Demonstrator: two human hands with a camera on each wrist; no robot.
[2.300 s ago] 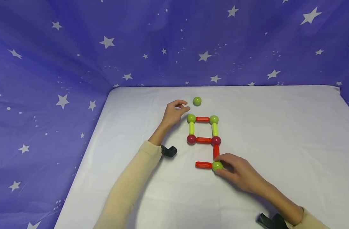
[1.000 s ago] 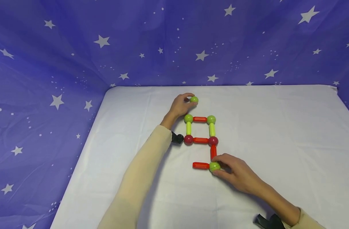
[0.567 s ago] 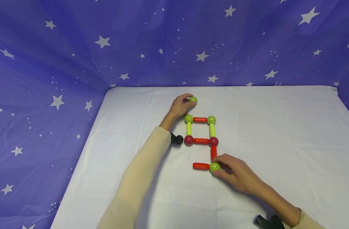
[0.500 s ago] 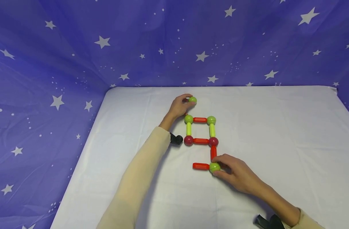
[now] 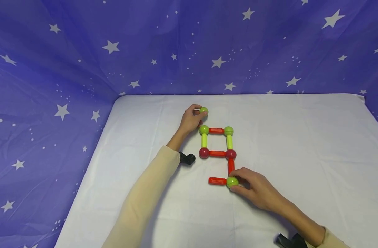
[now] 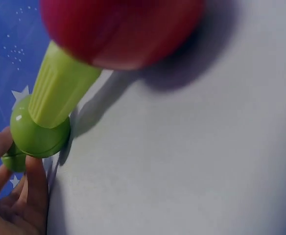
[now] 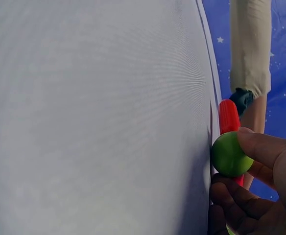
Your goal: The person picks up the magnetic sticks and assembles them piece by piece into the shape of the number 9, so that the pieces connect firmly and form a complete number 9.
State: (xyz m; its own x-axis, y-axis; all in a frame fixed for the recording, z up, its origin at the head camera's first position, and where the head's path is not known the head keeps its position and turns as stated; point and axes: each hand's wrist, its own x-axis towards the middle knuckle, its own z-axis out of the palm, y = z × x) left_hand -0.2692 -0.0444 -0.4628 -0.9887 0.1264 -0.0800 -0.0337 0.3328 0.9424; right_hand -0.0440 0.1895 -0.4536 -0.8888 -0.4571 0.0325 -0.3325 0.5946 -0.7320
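My left hand [image 5: 190, 119] pinches a loose green ball [image 5: 203, 111] between thumb and index finger, just behind the far left corner of a ball-and-stick frame. That frame is a square with two green balls at the back, two dark red balls [image 5: 204, 153] in front, red sticks [image 5: 217, 154] across and yellow-green sticks [image 5: 204, 141] along the sides. A red stick runs down from the right dark red ball to a near green ball [image 7: 231, 154], gripped by my right hand [image 5: 254, 187] between thumb and fingers. Another red stick [image 5: 217, 181] points left from that ball, its far end free.
A white cloth covers the table [image 5: 300, 155]. Behind and to the left hangs a blue star-patterned curtain [image 5: 176, 41]. Black wrist cameras [image 5: 187, 158] sit on both wrists, the left one close beside the left dark red ball.
My left hand reached the loose green ball at the back, took hold of it and drew it left and slightly nearer to the frame. My right hand stays on the near green ball.
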